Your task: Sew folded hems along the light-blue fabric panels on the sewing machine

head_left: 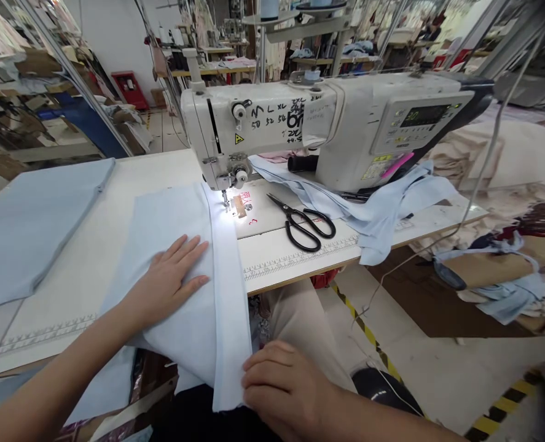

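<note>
A pale blue fabric piece [171,215] lies on the white sewing table [92,245], its folded right edge running under the presser foot [227,197] of a white sewing machine [327,123]. My left hand [168,276] rests flat on the fabric with fingers stretched out. Below the table's front edge, my right hand [281,387] pinches the near end of the folded hem strip [228,307] where it hangs off the table.
Black scissors [305,222] lie on the table right of the needle. More pale blue cloth [383,209] is bunched under the machine arm. Another blue fabric piece [32,221] lies at the far left. Fabric piles [507,270] sit on the right; hazard tape [368,334] marks the floor.
</note>
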{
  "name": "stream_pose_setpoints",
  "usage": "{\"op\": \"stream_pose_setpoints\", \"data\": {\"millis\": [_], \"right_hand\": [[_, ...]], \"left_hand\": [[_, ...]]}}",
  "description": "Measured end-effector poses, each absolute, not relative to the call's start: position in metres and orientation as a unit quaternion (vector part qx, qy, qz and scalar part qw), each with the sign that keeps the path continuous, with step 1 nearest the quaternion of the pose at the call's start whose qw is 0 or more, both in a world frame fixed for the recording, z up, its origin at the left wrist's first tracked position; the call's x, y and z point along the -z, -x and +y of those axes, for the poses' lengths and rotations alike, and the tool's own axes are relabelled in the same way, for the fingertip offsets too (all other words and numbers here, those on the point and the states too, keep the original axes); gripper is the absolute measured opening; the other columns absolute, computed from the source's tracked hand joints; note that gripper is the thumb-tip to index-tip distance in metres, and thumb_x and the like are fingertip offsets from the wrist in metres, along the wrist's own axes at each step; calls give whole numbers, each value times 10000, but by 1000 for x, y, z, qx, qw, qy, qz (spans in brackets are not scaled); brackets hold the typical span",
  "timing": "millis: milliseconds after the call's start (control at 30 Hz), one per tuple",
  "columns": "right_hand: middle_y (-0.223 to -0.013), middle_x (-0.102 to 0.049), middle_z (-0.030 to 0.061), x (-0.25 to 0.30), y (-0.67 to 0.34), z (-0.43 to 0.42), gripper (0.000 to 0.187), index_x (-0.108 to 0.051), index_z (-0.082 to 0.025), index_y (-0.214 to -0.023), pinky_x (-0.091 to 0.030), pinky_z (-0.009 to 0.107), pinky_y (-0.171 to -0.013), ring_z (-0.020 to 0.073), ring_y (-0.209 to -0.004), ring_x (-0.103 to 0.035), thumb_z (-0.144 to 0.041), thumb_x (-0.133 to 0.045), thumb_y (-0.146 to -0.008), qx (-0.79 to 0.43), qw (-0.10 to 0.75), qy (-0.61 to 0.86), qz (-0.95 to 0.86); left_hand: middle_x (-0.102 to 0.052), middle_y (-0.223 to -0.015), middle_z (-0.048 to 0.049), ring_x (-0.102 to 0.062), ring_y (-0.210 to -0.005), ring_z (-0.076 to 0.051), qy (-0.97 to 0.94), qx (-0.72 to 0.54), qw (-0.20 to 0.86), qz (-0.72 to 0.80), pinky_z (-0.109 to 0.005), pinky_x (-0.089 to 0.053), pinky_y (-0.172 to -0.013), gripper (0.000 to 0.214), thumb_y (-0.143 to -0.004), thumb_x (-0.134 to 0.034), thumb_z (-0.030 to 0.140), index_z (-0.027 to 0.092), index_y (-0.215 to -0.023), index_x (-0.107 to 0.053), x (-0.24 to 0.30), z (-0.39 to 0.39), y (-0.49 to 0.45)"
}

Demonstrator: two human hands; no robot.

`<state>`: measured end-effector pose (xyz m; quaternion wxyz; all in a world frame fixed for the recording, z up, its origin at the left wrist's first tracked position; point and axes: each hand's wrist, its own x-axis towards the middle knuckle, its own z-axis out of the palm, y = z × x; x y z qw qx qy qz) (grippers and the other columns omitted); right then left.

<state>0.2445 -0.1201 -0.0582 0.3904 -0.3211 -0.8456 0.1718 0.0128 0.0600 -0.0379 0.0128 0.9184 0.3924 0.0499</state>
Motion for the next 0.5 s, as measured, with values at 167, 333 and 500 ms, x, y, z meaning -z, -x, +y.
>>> {"op": "stream_pose_setpoints", "data": {"millis": [167,333,500], "right_hand": [[-866,-692,48,72,-242,-119,122,-555,-188,-927,-478,298,-769,155,-877,-613,-124,-462,-882,-197,396,338,-831],[-828,-687,39,93,-235,-113,71,-554,-194,-885,-500,281,-755,148,-816,-625,-171,-487,-876,-207,415,342,-817],[-775,-694,9,96,-236,-104,143,-558,-204,-840,-499,224,-710,112,-755,-642,-263,-475,-940,-219,441,312,-812]], "left_hand": [[-321,-1510,-99,-256,-1389,-366,-914,-37,21,403,-596,-381,-990,620,-939,-281,571,220,-1449,-328,35,59,-17],[-520,-1370,-93,-473,-1270,-272,-898,-172,106,392,-469,-456,-996,470,-949,-346,499,193,-1215,-584,30,62,-38],[-537,-1359,-71,-397,-1330,-255,-926,-166,120,318,-454,-431,-1033,393,-938,-444,418,203,-1245,-564,32,72,-45]]}}
